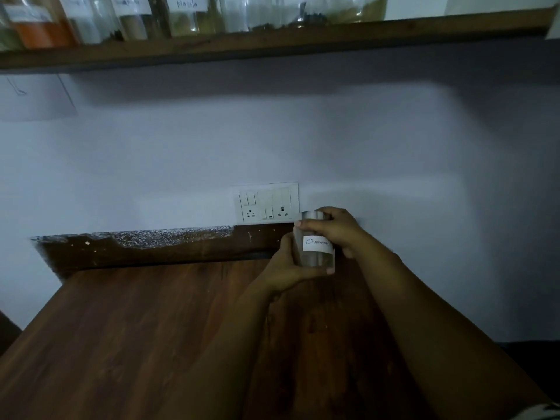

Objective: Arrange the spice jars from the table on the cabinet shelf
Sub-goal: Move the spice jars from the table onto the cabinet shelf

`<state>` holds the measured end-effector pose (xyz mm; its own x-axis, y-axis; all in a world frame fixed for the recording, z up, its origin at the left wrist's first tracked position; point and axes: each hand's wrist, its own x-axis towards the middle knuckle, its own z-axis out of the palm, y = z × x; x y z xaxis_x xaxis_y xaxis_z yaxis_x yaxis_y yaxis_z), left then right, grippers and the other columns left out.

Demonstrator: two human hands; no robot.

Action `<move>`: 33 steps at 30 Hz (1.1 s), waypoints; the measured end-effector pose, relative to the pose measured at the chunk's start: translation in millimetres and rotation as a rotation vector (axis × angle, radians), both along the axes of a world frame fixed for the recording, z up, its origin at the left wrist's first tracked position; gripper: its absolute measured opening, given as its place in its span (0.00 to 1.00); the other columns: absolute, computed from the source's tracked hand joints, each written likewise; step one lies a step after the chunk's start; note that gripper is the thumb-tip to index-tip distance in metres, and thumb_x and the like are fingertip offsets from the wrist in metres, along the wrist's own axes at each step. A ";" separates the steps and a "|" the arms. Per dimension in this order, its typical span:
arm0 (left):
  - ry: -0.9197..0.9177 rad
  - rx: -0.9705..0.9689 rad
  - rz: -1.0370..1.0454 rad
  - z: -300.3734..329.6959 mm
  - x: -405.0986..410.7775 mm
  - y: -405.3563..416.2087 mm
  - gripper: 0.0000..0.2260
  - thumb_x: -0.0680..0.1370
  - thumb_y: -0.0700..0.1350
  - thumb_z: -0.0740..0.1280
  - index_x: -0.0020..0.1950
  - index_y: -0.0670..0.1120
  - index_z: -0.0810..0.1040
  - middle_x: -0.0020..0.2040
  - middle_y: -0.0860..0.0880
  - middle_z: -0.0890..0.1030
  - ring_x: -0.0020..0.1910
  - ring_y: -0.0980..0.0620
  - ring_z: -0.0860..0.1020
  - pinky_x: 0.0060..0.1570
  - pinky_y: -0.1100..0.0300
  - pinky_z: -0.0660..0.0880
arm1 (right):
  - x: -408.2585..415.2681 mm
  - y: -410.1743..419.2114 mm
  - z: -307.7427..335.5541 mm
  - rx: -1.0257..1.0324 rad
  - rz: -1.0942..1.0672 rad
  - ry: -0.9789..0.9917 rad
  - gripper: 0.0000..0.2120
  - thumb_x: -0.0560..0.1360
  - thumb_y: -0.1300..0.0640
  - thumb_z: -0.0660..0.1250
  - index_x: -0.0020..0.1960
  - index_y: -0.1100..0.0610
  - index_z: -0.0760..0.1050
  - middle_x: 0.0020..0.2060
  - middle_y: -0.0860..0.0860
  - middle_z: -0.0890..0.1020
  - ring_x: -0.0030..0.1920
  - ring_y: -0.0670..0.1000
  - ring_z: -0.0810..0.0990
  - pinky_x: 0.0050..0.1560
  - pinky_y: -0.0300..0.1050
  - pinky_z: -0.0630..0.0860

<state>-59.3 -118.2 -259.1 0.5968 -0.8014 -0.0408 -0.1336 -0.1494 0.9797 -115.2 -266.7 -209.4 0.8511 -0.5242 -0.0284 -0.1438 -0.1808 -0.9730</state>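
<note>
Cinnamon jar (315, 248), right of centre: your left hand (288, 269) is cupping it, right hand (333, 227) gripping its lid (313, 215); it's risking knocking crowded jars (188, 16) along the top shelf (272, 40).

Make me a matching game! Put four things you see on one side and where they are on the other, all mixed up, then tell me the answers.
Things:
1. cinnamon jar
2. row of jars
3. switchboard
4. right hand

Places:
A. on the wall above the table
B. gripping the jar's lid
C. on the shelf
D. held in both hands, with the left hand round its base

Pairs: 1-D, 2-C, 3-A, 4-B
</note>
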 end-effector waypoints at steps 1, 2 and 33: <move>-0.056 -0.007 0.018 3.4 -5.0 -2.0 0.42 0.65 0.45 0.81 0.72 0.50 0.60 0.65 0.49 0.74 0.60 0.51 0.77 0.59 0.54 0.78 | -3.8 2.1 3.3 -0.020 -0.019 -0.010 0.18 0.62 0.47 0.80 0.47 0.49 0.78 0.47 0.50 0.83 0.47 0.52 0.83 0.50 0.52 0.82; -0.048 -0.028 0.028 7.9 -8.4 -2.7 0.42 0.65 0.43 0.81 0.72 0.50 0.60 0.65 0.48 0.75 0.60 0.51 0.77 0.59 0.54 0.78 | -6.7 2.9 6.6 -0.018 -0.028 -0.026 0.19 0.62 0.46 0.80 0.48 0.50 0.79 0.46 0.50 0.84 0.47 0.52 0.83 0.51 0.53 0.82; -0.444 -0.803 0.025 280.6 -93.2 -79.4 0.26 0.75 0.42 0.73 0.70 0.47 0.68 0.66 0.48 0.77 0.63 0.53 0.78 0.63 0.51 0.76 | -156.5 -55.6 248.6 -0.243 0.076 -0.668 0.43 0.62 0.55 0.79 0.74 0.51 0.64 0.62 0.50 0.79 0.63 0.48 0.78 0.64 0.47 0.75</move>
<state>-152.4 -197.6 21.6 0.4424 -0.4766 0.7597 -0.5286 0.5457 0.6502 -271.6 -322.4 39.2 0.6801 -0.3879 0.6221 0.4909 -0.3893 -0.7794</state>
